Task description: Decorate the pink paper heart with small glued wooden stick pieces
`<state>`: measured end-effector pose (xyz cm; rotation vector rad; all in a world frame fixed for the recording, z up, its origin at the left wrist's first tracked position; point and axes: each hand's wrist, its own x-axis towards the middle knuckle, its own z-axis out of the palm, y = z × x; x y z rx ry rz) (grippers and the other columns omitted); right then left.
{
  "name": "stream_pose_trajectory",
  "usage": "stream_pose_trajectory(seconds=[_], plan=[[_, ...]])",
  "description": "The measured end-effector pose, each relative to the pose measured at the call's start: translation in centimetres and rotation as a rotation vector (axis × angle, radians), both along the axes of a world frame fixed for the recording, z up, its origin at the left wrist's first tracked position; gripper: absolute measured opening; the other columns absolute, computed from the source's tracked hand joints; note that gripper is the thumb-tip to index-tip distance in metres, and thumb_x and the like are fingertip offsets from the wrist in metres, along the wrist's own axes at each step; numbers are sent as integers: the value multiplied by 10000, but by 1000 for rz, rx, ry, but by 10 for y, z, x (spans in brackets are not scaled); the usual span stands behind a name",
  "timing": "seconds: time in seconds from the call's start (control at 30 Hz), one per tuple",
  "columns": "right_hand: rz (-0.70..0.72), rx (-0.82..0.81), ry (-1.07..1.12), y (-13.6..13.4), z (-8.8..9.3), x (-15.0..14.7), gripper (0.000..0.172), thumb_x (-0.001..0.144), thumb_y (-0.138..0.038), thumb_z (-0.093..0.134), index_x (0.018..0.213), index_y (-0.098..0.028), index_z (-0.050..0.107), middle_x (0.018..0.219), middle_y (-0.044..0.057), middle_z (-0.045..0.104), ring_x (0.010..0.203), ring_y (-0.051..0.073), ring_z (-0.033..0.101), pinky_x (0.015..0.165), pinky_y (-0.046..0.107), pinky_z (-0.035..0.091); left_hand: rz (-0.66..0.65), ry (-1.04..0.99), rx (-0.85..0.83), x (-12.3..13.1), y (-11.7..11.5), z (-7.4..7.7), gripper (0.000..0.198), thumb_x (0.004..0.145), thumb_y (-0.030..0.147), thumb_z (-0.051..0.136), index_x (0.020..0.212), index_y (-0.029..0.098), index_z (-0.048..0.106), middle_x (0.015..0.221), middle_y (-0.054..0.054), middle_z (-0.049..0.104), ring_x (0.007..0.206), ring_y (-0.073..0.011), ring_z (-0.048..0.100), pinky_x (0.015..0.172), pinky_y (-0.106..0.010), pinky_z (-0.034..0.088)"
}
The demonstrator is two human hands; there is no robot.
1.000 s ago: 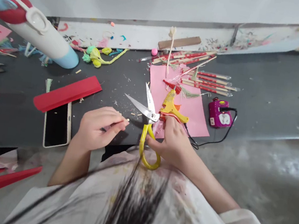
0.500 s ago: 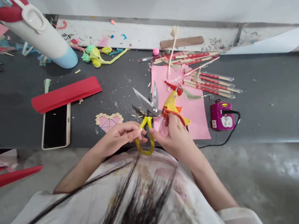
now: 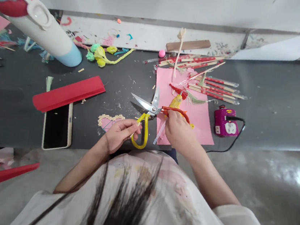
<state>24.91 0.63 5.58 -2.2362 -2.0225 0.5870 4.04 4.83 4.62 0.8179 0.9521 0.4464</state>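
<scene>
Scissors (image 3: 153, 109) spread wide, with one yellow and one red handle, are in front of me, blades pointing away. My right hand (image 3: 179, 130) is closed around the red handle. My left hand (image 3: 121, 132) pinches a short pale wooden stick (image 3: 136, 128), its fingertips against the yellow handle. Partly under the left hand lies a pink heart (image 3: 107, 123) with blue lines and small pale pieces along its edge. A yellow glue gun (image 3: 175, 101) lies beyond the right hand, partly hidden, on pink paper (image 3: 203, 124). A clear glue stick (image 3: 159, 132) shows beside that hand.
Wrapped chopsticks (image 3: 213, 89) lie at the back right, and a purple box (image 3: 225, 122) with a black cord stands at the right. Leftward are a red folded case (image 3: 70, 93), a phone (image 3: 57, 128) and a tall bottle (image 3: 57, 42). Yarn (image 3: 102, 56) lies behind.
My right hand has drawn away from the yellow handle, and the handles are spread farther apart. The yellow handle has shifted left. My left hand still pinches the stick.
</scene>
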Motion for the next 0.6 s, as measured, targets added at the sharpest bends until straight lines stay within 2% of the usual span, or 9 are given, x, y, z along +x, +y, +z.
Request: stream_pose_trajectory(seconds=[0.1, 0.2, 0.3, 0.43, 0.53, 0.6], plan=[[11, -57, -32, 6, 4, 1, 243, 935, -124, 339, 1050, -100, 552, 1076, 183, 659, 994, 301, 634, 809, 358, 455, -8, 22, -3, -4, 4, 0, 421, 698, 536, 793, 743, 136, 672, 777, -27, 661, 604, -80, 566, 571, -190, 454], [6, -95, -72, 11, 10, 1, 250, 927, -100, 344, 1064, -94, 554, 1094, 191, 659, 989, 307, 638, 784, 356, 450, -72, 105, 114, -8, 7, -1, 428, 748, 564, 736, 780, 141, 681, 877, -69, 708, 722, -143, 645, 682, -249, 527], [7, -104, -127, 13, 15, 0, 260, 912, -80, 345, 1063, -84, 557, 1083, 212, 656, 952, 323, 641, 763, 372, 449, -96, 308, 414, -11, 11, 2, 370, 839, 520, 650, 861, 155, 700, 957, -83, 718, 829, -169, 663, 759, -270, 538], [25, -74, -156, 13, 17, -2, 257, 899, -71, 349, 1041, -95, 562, 1048, 227, 658, 894, 329, 639, 737, 384, 446, -29, 524, 881, -7, 20, 12, 274, 940, 370, 523, 854, 168, 686, 1107, -78, 705, 905, -147, 665, 712, -224, 520], [37, -66, -158, 13, 15, -4, 258, 899, -67, 345, 1030, -90, 565, 1034, 231, 660, 895, 329, 637, 734, 381, 445, -153, 502, 1084, 3, 28, 15, 238, 961, 299, 488, 868, 181, 673, 1176, -65, 707, 1045, -165, 659, 791, -237, 525], [45, -61, -168, 12, 13, -6, 266, 902, -67, 336, 1030, -85, 569, 1027, 231, 663, 896, 329, 636, 736, 383, 446, -240, 489, 1139, 11, 32, 14, 224, 973, 278, 475, 903, 186, 666, 1251, -63, 686, 1144, -180, 637, 958, -294, 497]])
